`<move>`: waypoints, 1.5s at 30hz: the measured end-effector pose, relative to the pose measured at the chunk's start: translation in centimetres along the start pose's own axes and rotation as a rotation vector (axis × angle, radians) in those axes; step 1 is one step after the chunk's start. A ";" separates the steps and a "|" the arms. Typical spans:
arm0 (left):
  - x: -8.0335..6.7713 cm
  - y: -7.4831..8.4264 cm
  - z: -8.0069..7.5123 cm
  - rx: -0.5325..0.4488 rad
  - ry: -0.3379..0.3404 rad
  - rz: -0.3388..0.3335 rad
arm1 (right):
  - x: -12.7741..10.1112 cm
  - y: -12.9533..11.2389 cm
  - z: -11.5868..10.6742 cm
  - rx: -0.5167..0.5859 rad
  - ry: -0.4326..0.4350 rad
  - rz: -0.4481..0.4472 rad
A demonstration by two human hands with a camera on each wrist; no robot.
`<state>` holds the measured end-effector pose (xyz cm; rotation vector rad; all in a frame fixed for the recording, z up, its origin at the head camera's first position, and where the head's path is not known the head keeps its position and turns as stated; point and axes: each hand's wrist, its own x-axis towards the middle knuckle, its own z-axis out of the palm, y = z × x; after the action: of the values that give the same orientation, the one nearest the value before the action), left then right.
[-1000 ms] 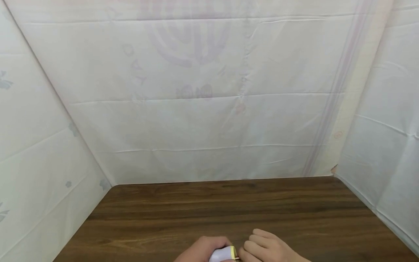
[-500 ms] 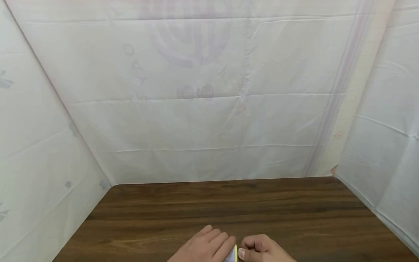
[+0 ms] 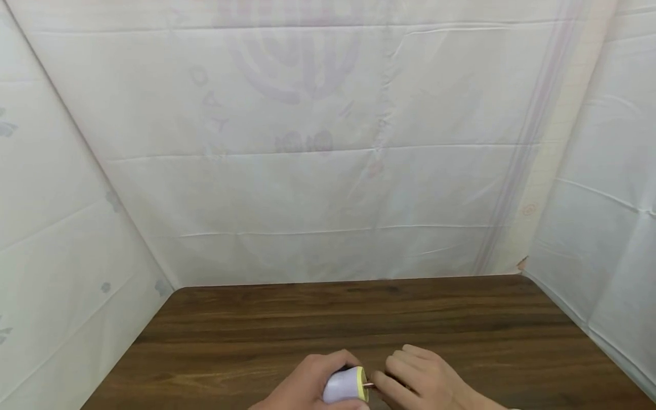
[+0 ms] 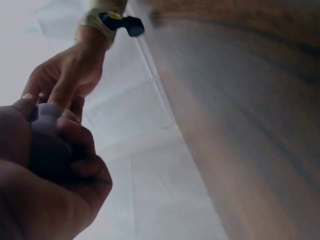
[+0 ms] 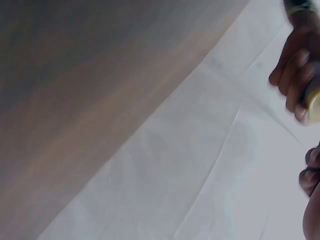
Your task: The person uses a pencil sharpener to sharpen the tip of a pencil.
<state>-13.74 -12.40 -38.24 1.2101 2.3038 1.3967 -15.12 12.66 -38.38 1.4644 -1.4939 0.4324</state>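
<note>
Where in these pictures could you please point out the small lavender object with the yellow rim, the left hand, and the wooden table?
lavender object [image 3: 344,387], head view, on its rounded lavender body.
left hand [image 3: 306,381], head view, on the back of the hand gripping the object.
wooden table [image 3: 333,313], head view, on bare wood beyond the hands.

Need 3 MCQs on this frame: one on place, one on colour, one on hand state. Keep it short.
1. Where are the two hands?
A. at the table's near edge
B. at the far edge by the sheet
C. raised above the table

2. What colour is the ring on the end of the small rounded object?
A. red
B. yellow
C. black

3. How is the left hand?
A. flat on the table
B. hanging idle
C. curled round the object

Answers:
1 A: the left hand and right hand sit low in the head view, at the near edge of the wooden table.
2 B: the lilac rounded object ends in a yellow ring.
3 C: its fingers wrap the object while the right hand's fingertips meet the ringed end.
</note>
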 end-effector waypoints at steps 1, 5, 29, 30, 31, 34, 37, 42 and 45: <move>0.0 0.0 -0.1 -0.038 -0.013 -0.026 | 0.0 0.3 0.0 -0.012 0.005 -0.040; 0.2 0.1 -0.2 -0.149 -0.046 -0.104 | -0.3 0.9 0.0 -0.031 -0.012 -0.114; 1.7 0.1 -1.2 0.644 0.185 0.365 | 0.1 1.0 -0.3 0.903 -0.252 0.937; 1.8 0.1 -1.2 0.711 0.203 0.394 | 0.1 1.2 -0.4 1.010 -0.268 1.021; 1.9 0.0 -1.2 0.764 0.215 0.410 | 0.1 1.5 -0.5 1.129 -0.277 1.122; 2.3 -0.2 -1.4 0.869 0.231 0.456 | 0.1 2.2 -0.7 1.443 -0.281 1.368; 2.6 -0.6 -1.5 0.890 0.245 0.492 | 0.0 2.8 -0.8 1.573 -0.296 1.470; 3.0 -1.3 -1.7 0.745 0.288 0.420 | -0.1 3.4 -0.6 1.444 -0.342 1.412; 3.1 -1.7 -1.8 0.563 0.301 0.291 | -0.1 3.4 -0.4 1.152 -0.370 1.246</move>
<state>-17.59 -11.71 -37.90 1.6371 2.9608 1.0955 -18.05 13.81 -37.04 1.1673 -2.5596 2.1212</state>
